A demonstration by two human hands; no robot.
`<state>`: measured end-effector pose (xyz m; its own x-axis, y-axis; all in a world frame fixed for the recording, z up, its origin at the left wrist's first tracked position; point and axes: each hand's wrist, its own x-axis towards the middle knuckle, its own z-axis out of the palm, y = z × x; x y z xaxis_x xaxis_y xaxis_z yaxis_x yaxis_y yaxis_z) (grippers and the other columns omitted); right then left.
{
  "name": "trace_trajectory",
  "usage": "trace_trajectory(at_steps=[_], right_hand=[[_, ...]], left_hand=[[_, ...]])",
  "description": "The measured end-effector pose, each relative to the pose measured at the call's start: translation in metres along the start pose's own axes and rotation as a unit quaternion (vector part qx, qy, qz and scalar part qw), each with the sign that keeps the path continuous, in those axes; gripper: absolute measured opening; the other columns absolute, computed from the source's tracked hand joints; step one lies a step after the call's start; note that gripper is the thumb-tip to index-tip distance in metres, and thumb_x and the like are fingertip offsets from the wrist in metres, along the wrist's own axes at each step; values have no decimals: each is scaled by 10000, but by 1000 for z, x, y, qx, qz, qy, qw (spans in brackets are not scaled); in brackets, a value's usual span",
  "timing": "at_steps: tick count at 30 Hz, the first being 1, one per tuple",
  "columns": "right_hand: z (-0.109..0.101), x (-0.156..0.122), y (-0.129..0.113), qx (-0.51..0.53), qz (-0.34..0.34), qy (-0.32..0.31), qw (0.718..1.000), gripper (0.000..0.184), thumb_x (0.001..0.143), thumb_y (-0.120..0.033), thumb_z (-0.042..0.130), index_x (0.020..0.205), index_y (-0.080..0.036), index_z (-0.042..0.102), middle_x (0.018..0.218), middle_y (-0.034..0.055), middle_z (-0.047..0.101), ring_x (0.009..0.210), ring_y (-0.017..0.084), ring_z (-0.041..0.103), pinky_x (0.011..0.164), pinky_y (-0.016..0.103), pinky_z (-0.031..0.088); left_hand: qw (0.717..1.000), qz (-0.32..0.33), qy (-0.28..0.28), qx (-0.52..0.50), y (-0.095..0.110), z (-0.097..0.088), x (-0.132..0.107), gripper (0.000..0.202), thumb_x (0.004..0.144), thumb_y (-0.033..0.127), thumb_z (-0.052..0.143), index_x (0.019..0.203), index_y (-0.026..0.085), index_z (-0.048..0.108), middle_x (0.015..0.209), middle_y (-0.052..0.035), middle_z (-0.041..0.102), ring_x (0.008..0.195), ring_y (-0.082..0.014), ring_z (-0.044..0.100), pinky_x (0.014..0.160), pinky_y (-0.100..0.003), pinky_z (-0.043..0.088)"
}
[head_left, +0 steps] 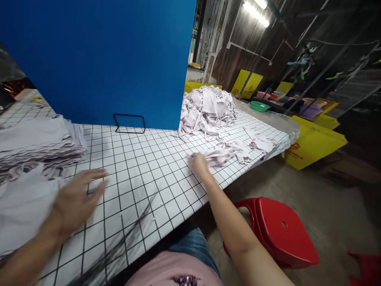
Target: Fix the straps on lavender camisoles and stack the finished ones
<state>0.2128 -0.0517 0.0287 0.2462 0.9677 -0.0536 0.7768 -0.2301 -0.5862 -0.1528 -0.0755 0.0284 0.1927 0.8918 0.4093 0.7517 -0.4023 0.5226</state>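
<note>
My right hand is closed on the near end of a pale strappy garment that lies crumpled on the grid-patterned table. My left hand, slightly blurred, hovers above the table with thumb and fingers apart and nothing between them. Beside it at the left are a neat stack of flat pale garments and, nearer me, more pale garments with straps. Farther along the table rises a loose heap of similar garments.
A tall blue board stands across the table, with a black wire frame at its foot. Another loose garment lies near the table's right edge. On the floor are a red stool and yellow boxes. A green basin sits beyond.
</note>
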Motion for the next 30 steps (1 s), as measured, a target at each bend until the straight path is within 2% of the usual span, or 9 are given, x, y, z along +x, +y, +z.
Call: trace_trajectory(at_steps=[3,5,8,11,13,16,22,27,30], right_hand=[[27,-28,-25,107,-177,-122,971,311,930,-398,580,1222,-307,631,1193,13,664,1020,179,632,878,302,530],[26,-38,-23,201,-270,-127,933,332,951,-414,535,1255,-296,599,1255,35,618,1043,181,623,877,328,538],[17,-32,-3,192,-276,-74,939,381,927,-437,564,1258,-252,582,1246,99,574,1063,220,600,876,403,533],[28,-20,5,94,-332,-98,934,547,801,-450,731,1295,-281,567,1271,99,552,1157,263,536,955,464,482],[44,-17,-1,60,-362,-105,924,387,786,-362,761,1144,-251,661,1141,87,612,1099,259,552,951,467,468],[53,-17,-10,122,-339,-103,927,69,870,-263,667,886,-205,700,907,51,660,902,195,596,844,391,491],[7,-9,12,341,-209,-38,916,195,879,-398,648,860,-205,665,703,-8,563,640,117,512,582,263,458],[-7,-10,16,463,-194,48,863,280,916,-414,599,737,-202,570,612,-35,428,551,84,383,511,225,360],[-12,-14,17,447,-206,67,868,338,913,-438,594,681,-203,518,601,-36,400,527,85,346,479,227,321]], left_hand=[[994,-21,-99,-50,39,47,13,418,897,540,517,1168,231,592,1227,-72,611,1080,-273,615,899,-420,535],[989,-11,-134,-57,51,62,13,528,867,583,538,1234,203,556,1231,-99,601,1096,-280,603,920,-421,516],[986,1,-165,-34,52,63,5,640,836,613,568,1299,175,512,1288,-128,559,1181,-304,544,991,-456,465],[982,17,-184,-20,49,61,-2,706,757,625,660,1274,162,533,1301,-146,555,1223,-333,496,1029,-495,425],[983,24,-180,-33,48,61,-4,547,781,577,655,1146,172,605,1248,-132,593,1187,-320,519,1023,-481,425],[984,-27,-158,-79,46,54,-2,306,877,475,553,905,185,648,1071,-95,665,1025,-260,603,932,-409,472],[966,-153,-98,-186,42,28,9,319,864,490,572,864,177,630,1002,-72,704,915,-212,647,817,-319,501],[978,-75,-174,-82,65,48,2,425,798,558,625,988,179,623,1039,-95,669,931,-256,612,796,-373,498],[978,12,-207,-17,70,59,-11,345,794,505,613,892,174,623,976,-109,648,941,-289,575,796,-402,477]])
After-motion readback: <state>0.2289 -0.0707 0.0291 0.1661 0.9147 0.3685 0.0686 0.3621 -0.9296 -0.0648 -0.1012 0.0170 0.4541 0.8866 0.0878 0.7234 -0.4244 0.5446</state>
